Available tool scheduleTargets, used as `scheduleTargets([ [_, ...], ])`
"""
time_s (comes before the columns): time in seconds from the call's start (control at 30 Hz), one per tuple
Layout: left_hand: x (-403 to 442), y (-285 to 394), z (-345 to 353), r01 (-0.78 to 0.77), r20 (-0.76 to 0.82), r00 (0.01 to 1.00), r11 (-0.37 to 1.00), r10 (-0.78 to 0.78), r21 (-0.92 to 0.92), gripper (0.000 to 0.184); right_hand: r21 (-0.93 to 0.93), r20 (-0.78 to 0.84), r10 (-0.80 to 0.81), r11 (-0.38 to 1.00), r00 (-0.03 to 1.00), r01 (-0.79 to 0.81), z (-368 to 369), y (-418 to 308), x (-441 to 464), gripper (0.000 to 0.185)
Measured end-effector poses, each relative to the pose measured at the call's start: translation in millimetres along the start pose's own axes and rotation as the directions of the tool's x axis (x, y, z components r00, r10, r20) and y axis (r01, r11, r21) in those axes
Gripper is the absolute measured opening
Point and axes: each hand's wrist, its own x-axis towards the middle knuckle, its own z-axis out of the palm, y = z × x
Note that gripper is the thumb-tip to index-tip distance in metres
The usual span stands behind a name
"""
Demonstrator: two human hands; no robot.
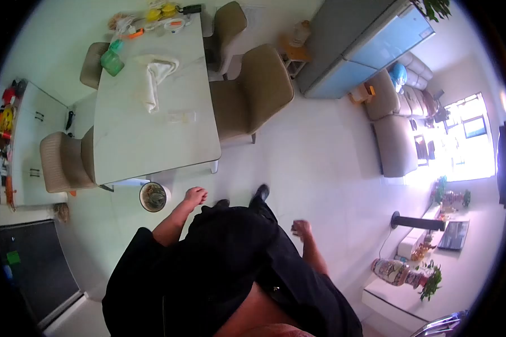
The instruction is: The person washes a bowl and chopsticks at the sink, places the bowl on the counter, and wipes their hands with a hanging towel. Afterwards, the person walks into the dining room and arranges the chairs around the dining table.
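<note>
My left hand [195,196] hangs in front of my body with its fingers curled in, and I see nothing in it. Nearest to it is a round pot [153,197] with a plant in it, on the floor to its left. On the other side of my body, my right hand [302,230] hangs over the floor, slightly blurred, its fingers loosely bent and a little apart. It holds nothing that I can see. Ahead stands a marble-look table [152,149] bearing a white cloth [158,78], a small clear container [182,116] and a green bottle [112,63].
Beige chairs [267,87] stand around the table. A refrigerator [357,62] and a grey sofa [396,146] are ahead on the right. Along the right side, a white cabinet [385,289] carries a patterned vase [391,271]. A white cupboard [39,140] lines the left wall.
</note>
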Motion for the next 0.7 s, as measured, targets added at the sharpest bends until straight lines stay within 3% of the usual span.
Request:
scheduleTargets([
  [0.03,-4.2,-6.0,-7.5,0.018,-0.077,0.997,1.000,-0.019,-0.013,0.013,-0.127,0.007,-0.077,0.989,0.997,0.077,-10.9,-35.3,15.2,0.012],
  [0.1,0.7,-43.8,-34.3,0.078,-0.123,0.987,0.983,-0.099,-0.164,0.014,0.015,0.155,-0.205,0.979,0.966,0.205,-44.5,-85.8,85.1,0.008],
  [0.13,20.6,-90.2,-57.3,0.082,-0.137,0.984,0.969,-0.116,-0.234,0.014,-0.116,0.103,-0.225,0.965,0.969,0.237,-46.1,-132.8,100.3,0.011],
  [0.17,5.9,-108.5,-69.7,-0.067,-0.157,0.983,0.986,0.092,0.155,0.012,-0.247,0.050,-0.245,0.936,0.968,0.250,-47.8,-179.8,116.2,0.014],
  [0.2,-4.5,-123.0,-75.8,-0.061,-0.175,0.981,0.988,0.085,0.139,0.012,-0.228,-0.023,-0.277,0.937,0.961,0.265,-41.5,-229.3,114.2,0.020],
  [0.23,-17.8,-138.2,-77.5,-0.012,-0.258,0.966,0.996,-0.012,-0.092,0.014,-0.212,-0.096,-0.307,0.936,0.947,0.282,-33.3,-282.2,107.6,0.026],
  [0.3,-32.1,-141.0,-59.4,0.006,-0.351,0.908,0.844,-0.229,-0.536,0.019,-0.222,-0.087,-0.438,0.884,0.895,0.412,-23.9,-365.2,106.5,0.033],
  [0.37,-56.1,-117.6,-16.3,-0.027,-0.488,0.782,0.761,-0.388,-0.648,0.019,-0.289,-0.011,-0.449,0.857,0.893,0.427,-20.9,-433.0,132.9,0.044],
  [0.47,-61.3,-92.6,59.2,-0.105,-0.550,0.706,0.703,-0.446,-0.704,0.007,-0.375,-0.022,-0.565,0.770,0.825,0.517,-1.5,-502.4,172.9,0.057],
  [0.5,-61.2,-78.2,83.3,-0.143,-0.521,0.731,0.647,-0.441,-0.749,0.014,-0.397,-0.022,-0.559,0.766,0.829,0.507,9.1,-525.1,170.4,0.066],
  [0.53,-51.0,-71.7,107.9,-0.193,-0.588,0.740,0.735,-0.326,-0.650,0.014,-0.420,-0.023,-0.555,0.760,0.832,0.496,17.4,-544.3,173.4,0.075],
  [0.57,-45.6,-63.7,126.6,-0.198,-0.648,0.755,0.905,-0.106,-0.378,0.015,-0.431,0.005,-0.556,0.749,0.831,0.503,22.5,-559.7,190.8,0.075],
  [0.6,-39.6,-58.0,144.9,-0.221,-0.673,0.730,0.973,0.121,-0.066,0.015,-0.460,0.052,-0.588,0.704,0.807,0.542,30.6,-566.4,217.3,0.079],
  [0.63,-33.7,-53.0,155.0,-0.185,-0.541,0.732,0.885,0.414,0.427,0.017,-0.487,0.102,-0.616,0.654,0.781,0.579,38.0,-574.8,217.5,0.084],
  [0.67,-27.7,-47.1,165.6,-0.235,-0.602,0.715,0.933,0.356,0.273,0.018,-0.555,0.051,-0.563,0.670,0.825,0.492,41.6,-585.0,217.0,0.088],
  [0.7,-21.0,-43.1,176.0,-0.294,-0.659,0.692,0.949,0.295,0.115,0.018,-0.568,0.083,-0.568,0.648,0.819,0.507,43.1,-596.5,214.6,0.088],
])
